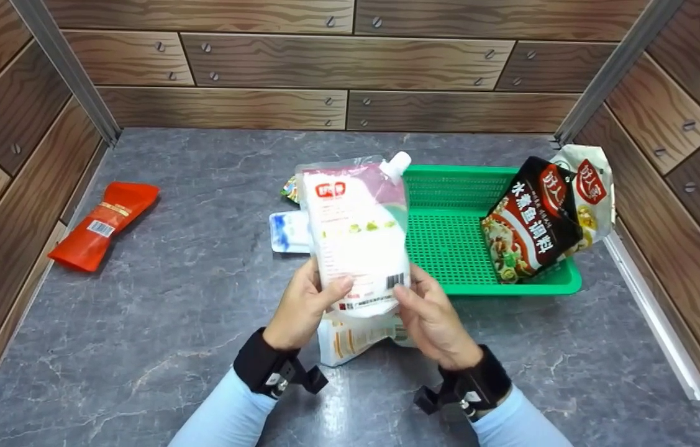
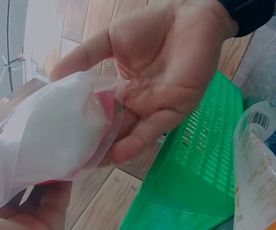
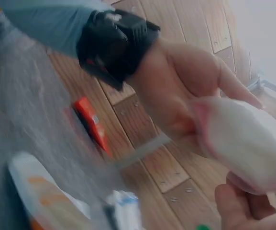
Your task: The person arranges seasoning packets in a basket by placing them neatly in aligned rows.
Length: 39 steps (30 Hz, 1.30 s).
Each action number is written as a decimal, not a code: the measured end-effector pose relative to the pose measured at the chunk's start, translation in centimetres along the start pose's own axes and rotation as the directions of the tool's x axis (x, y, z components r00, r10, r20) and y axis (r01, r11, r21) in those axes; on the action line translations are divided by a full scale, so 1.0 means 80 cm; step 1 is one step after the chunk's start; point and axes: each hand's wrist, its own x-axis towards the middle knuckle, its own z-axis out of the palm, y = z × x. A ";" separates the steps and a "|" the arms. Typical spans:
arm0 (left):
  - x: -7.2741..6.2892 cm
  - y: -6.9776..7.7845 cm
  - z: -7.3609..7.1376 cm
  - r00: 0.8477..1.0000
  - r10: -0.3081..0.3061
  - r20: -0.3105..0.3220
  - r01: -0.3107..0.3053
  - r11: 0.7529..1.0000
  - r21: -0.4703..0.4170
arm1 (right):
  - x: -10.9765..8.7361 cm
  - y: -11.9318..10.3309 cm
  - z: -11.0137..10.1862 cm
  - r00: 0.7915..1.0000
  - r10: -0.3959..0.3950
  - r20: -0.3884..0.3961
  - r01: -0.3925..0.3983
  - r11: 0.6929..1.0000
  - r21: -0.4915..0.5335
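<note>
A white spout pouch point(image 1: 359, 248) with a purple and green upper part is held up over the table, its white screw cap point(image 1: 396, 164) at the top right corner. My left hand point(image 1: 297, 307) grips its lower left side, thumb on the front. On the lower right side, my right hand point(image 1: 436, 316) holds it the same way, with the thumb near the barcode. The wrist views show the plump pouch point(image 2: 56, 129) between both hands, fingers behind it. Just below, a white bag with orange stripes point(image 1: 353, 341) lies on the table, partly covered by the pouch.
A green basket point(image 1: 486, 289) stands at the right; a black and red seasoning packet point(image 1: 533, 223) and a white packet point(image 1: 598, 186) lean in its right end. Behind the pouch are a blue-and-white packet point(image 1: 287, 232) and a small colourful packet point(image 1: 289, 190). A red packet point(image 1: 104, 226) lies far left.
</note>
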 end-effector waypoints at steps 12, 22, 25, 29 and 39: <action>-0.012 0.004 -0.009 0.994 -0.031 0.109 0.032 0.999 -0.012 | 0.030 -0.061 -0.011 0.991 0.020 0.133 0.001 0.988 -0.155; -0.023 0.007 -0.016 0.976 -0.098 0.197 0.081 0.992 0.091 | 0.061 -0.082 -0.014 0.870 0.236 0.433 -0.129 0.957 -0.261; -0.024 0.005 -0.017 0.970 -0.122 0.209 0.104 0.990 0.097 | 0.067 -0.086 -0.013 0.850 0.271 0.452 -0.086 0.918 -0.388; -0.024 0.002 -0.020 0.970 -0.123 0.211 0.102 0.989 0.107 | 0.069 -0.086 -0.011 0.862 0.305 0.404 -0.062 0.856 -0.514; -0.024 -0.001 -0.022 0.970 -0.167 0.174 0.155 0.985 0.082 | 0.063 -0.081 -0.014 0.903 0.341 0.263 -0.154 0.826 -0.543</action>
